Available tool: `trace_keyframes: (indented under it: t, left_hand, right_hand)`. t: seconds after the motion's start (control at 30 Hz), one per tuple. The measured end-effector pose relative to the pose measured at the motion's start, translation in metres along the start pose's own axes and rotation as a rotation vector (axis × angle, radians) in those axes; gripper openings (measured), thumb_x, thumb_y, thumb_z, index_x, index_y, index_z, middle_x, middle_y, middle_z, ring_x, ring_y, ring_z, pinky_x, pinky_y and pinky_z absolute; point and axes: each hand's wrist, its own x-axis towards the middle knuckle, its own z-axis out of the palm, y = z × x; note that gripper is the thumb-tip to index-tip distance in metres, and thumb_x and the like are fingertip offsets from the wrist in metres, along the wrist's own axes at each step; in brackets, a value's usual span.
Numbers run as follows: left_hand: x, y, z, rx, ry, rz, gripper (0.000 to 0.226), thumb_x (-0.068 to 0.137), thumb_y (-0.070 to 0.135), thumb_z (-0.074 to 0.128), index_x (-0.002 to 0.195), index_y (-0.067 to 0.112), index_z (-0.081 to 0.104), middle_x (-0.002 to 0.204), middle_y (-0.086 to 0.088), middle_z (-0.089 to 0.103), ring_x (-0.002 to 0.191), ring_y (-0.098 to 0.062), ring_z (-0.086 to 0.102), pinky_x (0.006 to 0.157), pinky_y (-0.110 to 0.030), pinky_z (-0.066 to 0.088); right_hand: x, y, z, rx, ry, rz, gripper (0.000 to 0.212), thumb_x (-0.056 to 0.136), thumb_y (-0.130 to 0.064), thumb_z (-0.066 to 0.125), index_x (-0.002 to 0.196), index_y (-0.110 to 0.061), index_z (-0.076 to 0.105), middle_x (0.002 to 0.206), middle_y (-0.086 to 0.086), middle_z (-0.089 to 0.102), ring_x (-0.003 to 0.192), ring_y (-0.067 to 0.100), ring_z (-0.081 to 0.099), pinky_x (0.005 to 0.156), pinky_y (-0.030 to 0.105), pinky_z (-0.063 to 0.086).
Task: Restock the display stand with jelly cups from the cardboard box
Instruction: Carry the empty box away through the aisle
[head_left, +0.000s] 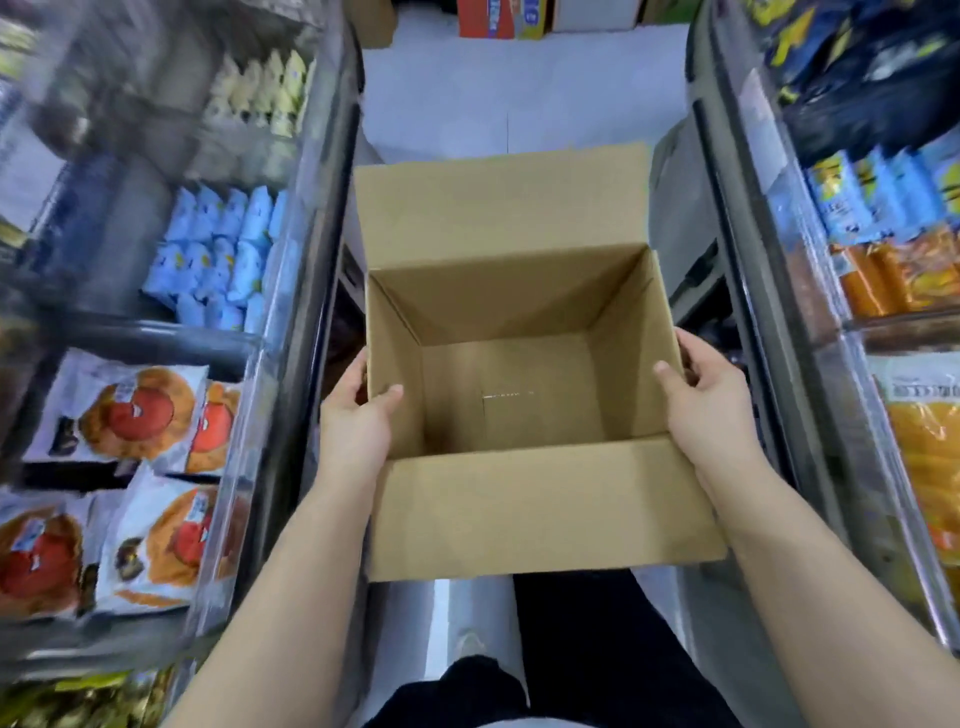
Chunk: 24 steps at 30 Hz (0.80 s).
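Note:
I hold an open brown cardboard box (519, 499) in front of me in a narrow aisle, above the floor. Its inside is bare; no jelly cups show in it. My left hand (358, 415) grips the box's left wall, thumb inside and fingers outside. My right hand (701, 395) grips the right wall the same way. The near and far flaps stand open. The display stand on the left (291, 322) has clear-fronted bins of packaged snacks.
A second display stand (769, 291) lines the right side with blue, orange and yellow packets. Blue packets (218, 254) and red-and-orange bags (130, 410) fill the left bins. Boxes (498, 18) stand at the aisle's far end on the pale floor (493, 88).

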Motion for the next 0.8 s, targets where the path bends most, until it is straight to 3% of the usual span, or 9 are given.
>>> trace_keyframes:
  t: [0.1,0.23,0.37,0.5,0.6,0.73,0.8]
  left_hand:
    - [0.073,0.032,0.047,-0.009,0.007,-0.001,0.050,0.085,-0.002,0.055,0.128,0.023,0.056,0.107,0.003,0.070,0.100,-0.016,0.065,0.096,-0.036,0.048]
    - [0.158,0.086,0.102,-0.028,0.035,-0.027,0.051,0.084,0.000,0.058,0.126,0.029,0.057,0.101,0.009,0.070,0.098,-0.014,0.065,0.096,-0.038,0.048]
    - [0.239,0.143,0.145,-0.042,0.040,-0.029,0.051,0.083,0.001,0.058,0.124,0.031,0.058,0.106,0.007,0.070,0.101,-0.016,0.065,0.094,-0.039,0.049]
    - [0.330,0.184,0.177,-0.042,0.038,-0.016,0.051,0.083,0.002,0.057,0.124,0.033,0.058,0.103,0.012,0.071,0.098,-0.010,0.067,0.090,-0.034,0.051]
    - [0.412,0.214,0.207,-0.035,0.012,-0.016,0.050,0.083,0.001,0.057,0.121,0.032,0.060,0.104,0.011,0.071,0.099,-0.012,0.066,0.093,-0.037,0.050]
    - [0.520,0.276,0.242,-0.031,-0.065,-0.010,0.050,0.083,-0.002,0.055,0.099,0.045,0.066,0.098,0.015,0.072,0.098,-0.013,0.066,0.095,-0.041,0.049]
    - [0.568,0.310,0.259,-0.013,-0.077,-0.002,0.051,0.083,-0.001,0.055,0.110,0.041,0.063,0.105,0.013,0.070,0.102,-0.013,0.064,0.098,-0.042,0.047]
  right_hand:
    - [0.091,-0.027,0.008,0.032,-0.003,0.013,0.040,0.094,-0.017,0.048,0.133,-0.025,0.050,0.123,-0.003,0.062,0.113,0.015,0.058,0.099,0.042,0.047]
    - [0.200,-0.082,0.010,-0.003,-0.016,-0.019,0.040,0.093,-0.017,0.048,0.132,-0.024,0.051,0.119,-0.003,0.064,0.110,0.014,0.059,0.098,0.041,0.048]
    - [0.295,-0.137,0.018,-0.015,-0.004,-0.038,0.036,0.092,-0.013,0.048,0.126,-0.025,0.055,0.100,-0.015,0.065,0.102,0.010,0.061,0.095,0.037,0.049]
    - [0.388,-0.177,0.046,-0.010,-0.032,-0.018,0.037,0.093,-0.013,0.046,0.127,-0.028,0.054,0.108,-0.010,0.066,0.104,0.011,0.061,0.095,0.039,0.049]
    - [0.465,-0.206,0.073,-0.029,-0.022,0.000,0.038,0.094,-0.014,0.046,0.129,-0.028,0.052,0.110,-0.005,0.066,0.105,0.016,0.061,0.094,0.042,0.050]
    - [0.561,-0.259,0.103,-0.041,0.017,0.014,0.039,0.094,-0.014,0.046,0.130,-0.027,0.052,0.106,-0.003,0.066,0.104,0.020,0.061,0.090,0.042,0.051]
    - [0.606,-0.286,0.112,-0.034,0.029,0.032,0.039,0.094,-0.015,0.047,0.130,-0.028,0.052,0.108,-0.003,0.066,0.106,0.019,0.060,0.091,0.044,0.051]
